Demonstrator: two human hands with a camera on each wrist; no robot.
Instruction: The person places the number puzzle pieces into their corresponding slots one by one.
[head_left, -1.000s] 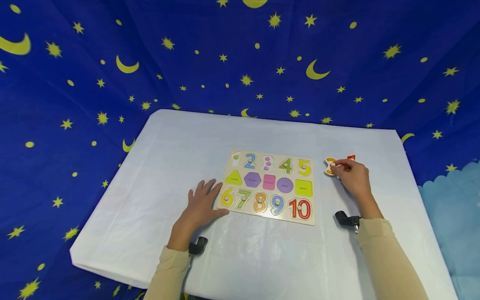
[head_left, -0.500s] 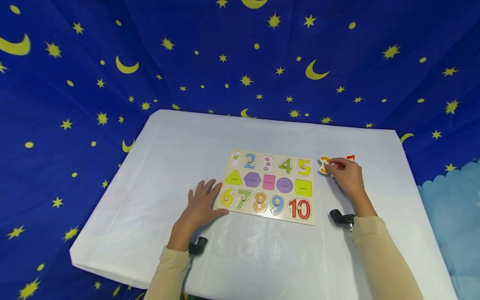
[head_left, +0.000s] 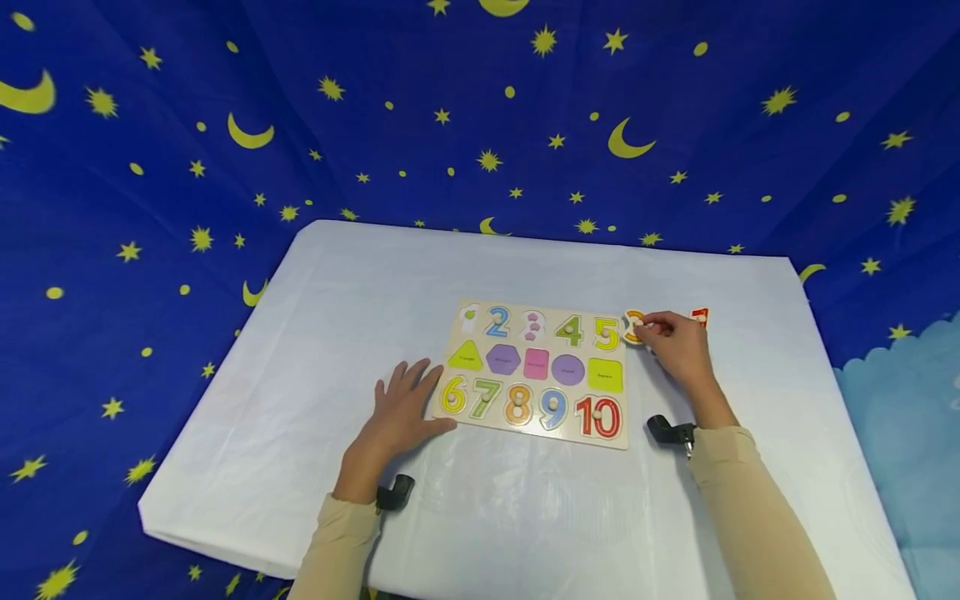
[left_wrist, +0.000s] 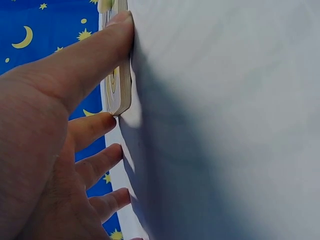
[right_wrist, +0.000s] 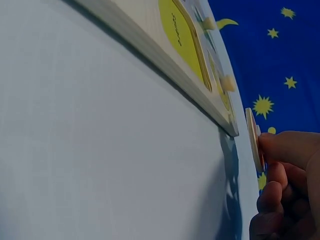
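In the head view my right hand (head_left: 681,348) pinches an orange-and-white number 3 puzzle piece (head_left: 634,327) by its knob, at the right edge of a wooden number puzzle board (head_left: 558,433). Seen from the right wrist, that piece (right_wrist: 253,140) is edge-on and above the table, apart from the board. My left hand (head_left: 401,410) lies with fingers spread at the board's left edge; its thumb and index finger touch the corner in the left wrist view. The 1 recess (head_left: 468,318) and the 3 recess (head_left: 533,327) hold no pieces. Other number pieces sit in their slots.
A red number 1 piece (head_left: 700,317) lies on the white-covered table (head_left: 375,283), right of the board and partly behind my right hand. Dark blue cloth with yellow stars (head_left: 420,125) hangs behind the table.
My right hand has carried the number 3 piece leftward to the board's right edge. More of the red number 1 piece shows now. My left hand has stayed in place.
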